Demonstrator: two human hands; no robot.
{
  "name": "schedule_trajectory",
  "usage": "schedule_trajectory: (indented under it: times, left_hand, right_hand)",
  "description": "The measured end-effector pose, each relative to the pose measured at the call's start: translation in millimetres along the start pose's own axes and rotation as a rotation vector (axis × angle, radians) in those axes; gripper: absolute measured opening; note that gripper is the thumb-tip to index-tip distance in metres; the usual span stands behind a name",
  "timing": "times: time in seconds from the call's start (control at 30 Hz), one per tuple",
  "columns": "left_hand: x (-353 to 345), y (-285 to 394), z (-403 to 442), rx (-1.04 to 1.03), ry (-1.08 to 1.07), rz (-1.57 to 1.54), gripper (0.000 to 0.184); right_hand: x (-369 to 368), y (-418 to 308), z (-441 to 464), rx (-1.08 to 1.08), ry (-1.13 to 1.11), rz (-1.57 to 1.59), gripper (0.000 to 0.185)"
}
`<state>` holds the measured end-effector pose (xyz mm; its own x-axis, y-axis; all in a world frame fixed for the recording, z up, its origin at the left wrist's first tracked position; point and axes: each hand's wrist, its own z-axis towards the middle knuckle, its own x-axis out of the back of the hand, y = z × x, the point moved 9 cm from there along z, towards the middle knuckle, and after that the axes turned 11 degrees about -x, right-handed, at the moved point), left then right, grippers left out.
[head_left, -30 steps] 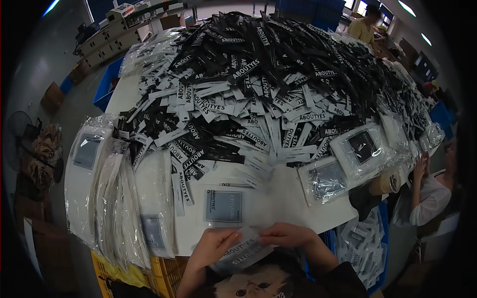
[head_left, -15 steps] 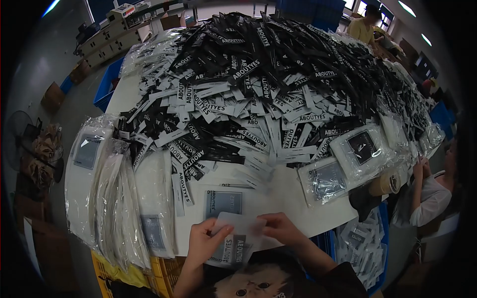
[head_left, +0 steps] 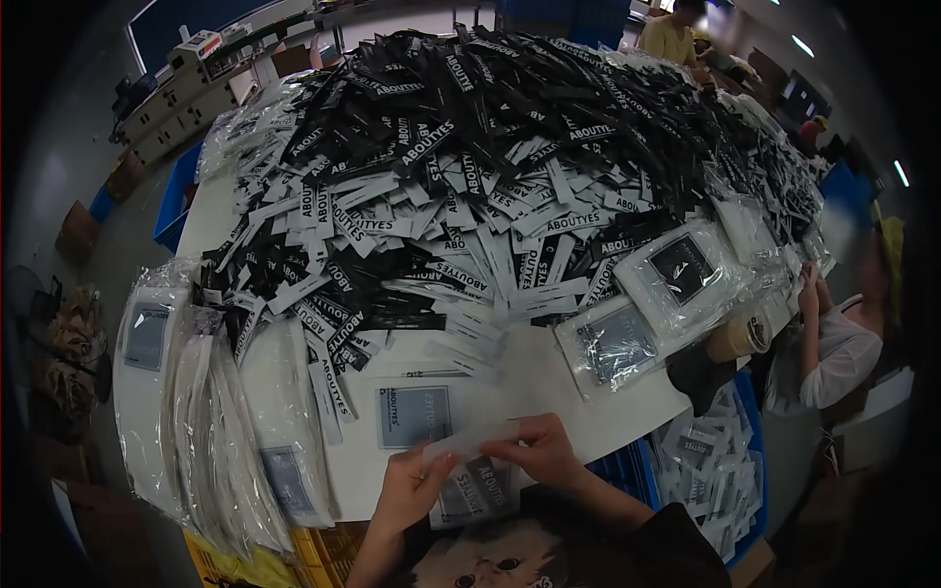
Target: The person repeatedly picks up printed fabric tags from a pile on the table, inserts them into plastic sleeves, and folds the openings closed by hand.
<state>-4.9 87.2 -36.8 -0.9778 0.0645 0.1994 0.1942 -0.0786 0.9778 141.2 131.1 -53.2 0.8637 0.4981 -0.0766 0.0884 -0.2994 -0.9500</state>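
Observation:
Between my two hands, close to my body, is a translucent bag [head_left: 472, 493] with packets inside printed ABOUTYES. My left hand [head_left: 417, 482] pinches its upper left edge. The fingers of my right hand [head_left: 534, 446] are closed on the upper right edge. Just beyond, a flat bag with a grey-blue label [head_left: 415, 416] lies on the white table [head_left: 529, 377]. A large heap of black and white packets [head_left: 441, 147] covers the table behind it.
Filled clear bags [head_left: 157, 392] line the left edge. More bags [head_left: 676, 265] lie at right, near a cup [head_left: 740, 336]. A blue crate [head_left: 750, 470] of packets stands lower right, a yellow crate [head_left: 314, 559] lower left. Co-workers [head_left: 833, 343] are at right and far back.
The view has shifted, so the table scene sits further left. The bag's upper flap was raised half a second ago and is now folded lower between my hands, which still hold it.

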Motion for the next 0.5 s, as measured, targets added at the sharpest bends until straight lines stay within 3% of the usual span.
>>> schedule_trajectory:
  times: [0.1, 0.2, 0.27, 0.33, 0.37, 0.43, 0.5]
  left_hand:
    - [-8, -1, 4, -0.081, 0.013, 0.084, 0.013]
    - [-25, 17, 8, -0.261, 0.002, 0.153, 0.015]
    - [-40, 29, 16, -0.303, -0.067, 0.136, 0.020]
    - [-40, 26, 18, -0.253, -0.085, 0.145, 0.032]
    - [-34, 18, 20, -0.242, -0.036, 0.209, 0.031]
    - [-20, 1, 22, -0.203, 0.012, 0.346, 0.027]
    - [-13, -14, 22, -0.231, 0.054, 0.401, 0.026]
  right_hand:
    - [9, 4, -9, -0.002, 0.091, -0.123, 0.013]
    - [22, 4, -20, -0.025, 0.080, 0.133, 0.020]
    - [28, 19, -34, -0.292, -0.078, -0.138, 0.026]
    - [60, -1, -53, -0.129, -0.056, -0.214, 0.027]
    - [90, 6, -69, -0.178, -0.043, -0.559, 0.027]
    - [145, 3, -111, -0.346, 0.114, -0.743, 0.031]
    - [226, 59, -165, -0.875, 0.328, -1.111, 0.036]
